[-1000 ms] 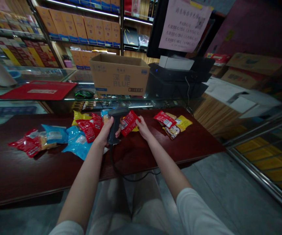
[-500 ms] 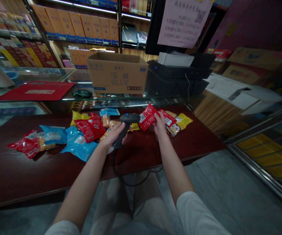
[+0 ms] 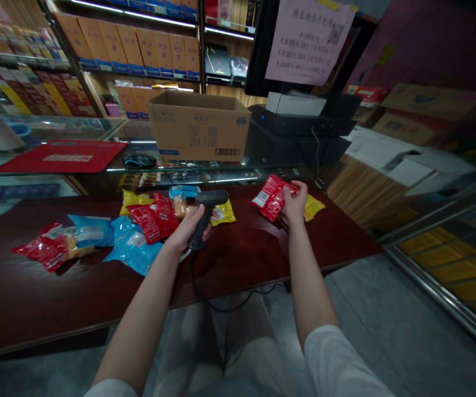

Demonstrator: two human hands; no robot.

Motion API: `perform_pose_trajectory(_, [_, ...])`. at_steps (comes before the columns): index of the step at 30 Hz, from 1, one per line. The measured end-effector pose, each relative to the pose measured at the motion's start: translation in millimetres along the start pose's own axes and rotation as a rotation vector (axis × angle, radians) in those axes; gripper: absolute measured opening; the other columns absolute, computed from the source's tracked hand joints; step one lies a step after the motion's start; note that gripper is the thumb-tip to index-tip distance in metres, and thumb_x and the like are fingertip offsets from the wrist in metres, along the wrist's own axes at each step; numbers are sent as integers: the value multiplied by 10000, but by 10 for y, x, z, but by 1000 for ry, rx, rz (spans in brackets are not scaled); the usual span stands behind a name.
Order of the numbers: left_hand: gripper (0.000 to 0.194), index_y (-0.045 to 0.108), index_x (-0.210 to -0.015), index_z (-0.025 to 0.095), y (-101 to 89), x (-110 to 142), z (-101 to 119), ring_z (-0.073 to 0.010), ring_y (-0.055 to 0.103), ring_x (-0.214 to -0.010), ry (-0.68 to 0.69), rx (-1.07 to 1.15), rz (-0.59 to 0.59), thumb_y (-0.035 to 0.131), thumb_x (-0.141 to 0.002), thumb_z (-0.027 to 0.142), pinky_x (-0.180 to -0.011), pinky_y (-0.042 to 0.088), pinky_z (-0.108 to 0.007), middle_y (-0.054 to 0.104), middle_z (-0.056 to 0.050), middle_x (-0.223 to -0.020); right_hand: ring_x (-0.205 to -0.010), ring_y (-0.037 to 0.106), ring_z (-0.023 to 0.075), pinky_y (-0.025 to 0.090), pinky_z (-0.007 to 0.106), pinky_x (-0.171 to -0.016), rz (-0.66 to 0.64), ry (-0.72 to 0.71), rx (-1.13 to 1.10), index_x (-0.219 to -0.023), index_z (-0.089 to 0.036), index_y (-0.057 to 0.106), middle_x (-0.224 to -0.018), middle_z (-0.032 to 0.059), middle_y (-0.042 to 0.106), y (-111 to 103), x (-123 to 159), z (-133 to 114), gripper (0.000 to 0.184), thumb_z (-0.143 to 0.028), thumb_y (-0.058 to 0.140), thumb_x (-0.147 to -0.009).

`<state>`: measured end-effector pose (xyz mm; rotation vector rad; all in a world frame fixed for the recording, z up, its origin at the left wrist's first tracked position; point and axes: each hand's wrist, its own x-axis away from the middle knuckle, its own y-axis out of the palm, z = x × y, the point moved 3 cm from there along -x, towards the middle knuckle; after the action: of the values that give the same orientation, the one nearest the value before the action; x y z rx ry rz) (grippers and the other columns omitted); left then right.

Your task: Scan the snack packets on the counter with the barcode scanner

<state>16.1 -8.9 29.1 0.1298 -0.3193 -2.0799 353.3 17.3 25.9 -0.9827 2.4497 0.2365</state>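
My left hand (image 3: 190, 229) is wrapped round the handle of a black barcode scanner (image 3: 212, 197), its head pointing right. In my right hand (image 3: 295, 202) is a red snack packet (image 3: 269, 197), pinched at its right side, with a white label facing me. A yellow packet (image 3: 314, 206) lies just beyond that hand, partly hidden by it. Left of the scanner is a heap of packets, among them a red packet (image 3: 155, 218), a blue packet (image 3: 132, 245) and a yellow packet (image 3: 136, 199). Another yellow packet (image 3: 224, 212) lies behind the scanner.
The dark wooden desk (image 3: 238, 264) carries all the packets. Behind it, a glass counter holds an open cardboard box (image 3: 198, 129), a mouse (image 3: 139, 161), a red mat (image 3: 62, 154) and a black machine (image 3: 298, 124). The scanner's cable (image 3: 229, 310) hangs over the front edge. Metal rails (image 3: 440, 286) stand at right.
My right hand has carried the red packet to the right, away from the scanner and over the packets there. My left hand and the scanner have shifted slightly left.
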Motion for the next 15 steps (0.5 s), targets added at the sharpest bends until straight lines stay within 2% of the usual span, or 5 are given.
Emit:
perform_pose_trajectory(4, [656,603,-1016,131,-146,-4,86,-94,447,-359,33,14,58,557,-809,752,-382,335,-196,501,40,-443,-996,585,274,433,501,-1004,-82,77,391,-864,-209,575,-944,87,635,-360,-464,135,154,-284,604,-733])
perform_pose_trajectory(7, [674,603,-1026,129,-238,-14,119,-98,458,-368,73,29,101,572,-791,760,-385,348,-208,521,36,-469,-1223,503,343,321,579,-1097,-67,29,567,-875,-197,595,-1164,167,614,-359,-478,113,179,-256,646,-713])
perform_pose_trajectory(9, [668,600,-1023,137,-271,-18,123,-99,450,-363,94,52,123,581,-783,760,-383,352,-215,517,43,-472,-1307,448,342,276,573,-1135,-72,-99,555,-962,-199,608,-1293,179,565,-157,-297,18,236,-266,653,-740])
perform_pose_trajectory(11, [655,603,-1000,144,-276,-20,116,-101,450,-360,86,49,124,577,-785,762,-379,348,-215,511,41,-461,-1200,545,300,365,522,-1092,-251,-143,406,-1022,-228,606,-1205,138,620,224,4,-49,258,-321,650,-786])
perform_pose_trajectory(15, [654,607,-956,143,-251,-19,99,-100,464,-363,61,5,116,545,-798,775,-371,327,-197,516,22,-443,-891,668,269,490,474,-947,-548,237,178,-907,-246,594,-880,62,684,1086,653,38,449,-337,872,-567])
